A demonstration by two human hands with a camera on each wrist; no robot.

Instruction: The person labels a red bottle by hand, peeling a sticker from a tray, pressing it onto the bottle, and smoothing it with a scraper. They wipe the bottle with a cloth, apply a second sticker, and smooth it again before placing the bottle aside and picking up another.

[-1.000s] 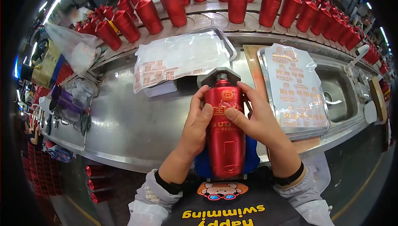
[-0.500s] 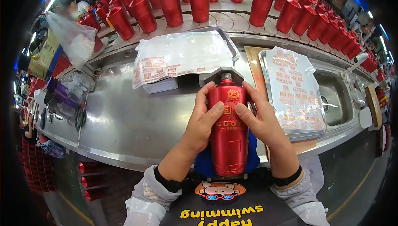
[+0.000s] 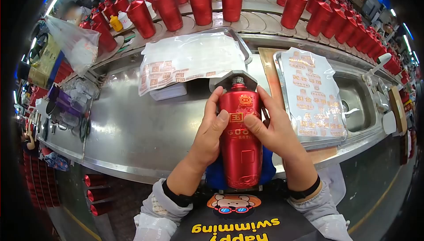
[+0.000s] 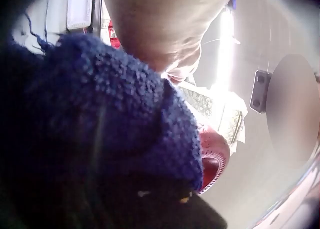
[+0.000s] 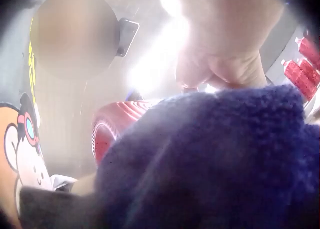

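Observation:
A glossy red bottle (image 3: 243, 157) with gold lettering lies tilted toward me, its neck pointing away at a grey angled bracket (image 3: 216, 83) and its body over a blue pad (image 3: 267, 166). My left hand (image 3: 207, 132) grips its left side, the thumb beside the gold square emblem (image 3: 237, 117). From the right, my right hand (image 3: 279, 128) holds it with fingers along the side and thumb on the front at the emblem's right edge. Both wrist views show fuzzy blue cuffs (image 4: 115, 94) and the bottle's ridged base (image 5: 117, 121); the fingertips are hidden there.
Gold-printed decal sheets (image 3: 311, 95) lie on a tray at right, beside a sink (image 3: 360, 108). Another sheet (image 3: 190, 57) covers a tray at back left. Red bottles (image 3: 232, 2) stand along a conveyor behind. A plastic bag (image 3: 75, 42) hangs at left.
My left thumb has slid left off the gold emblem, which now shows more fully. Both hands still hold the bottle. The bottles on the conveyor have moved left.

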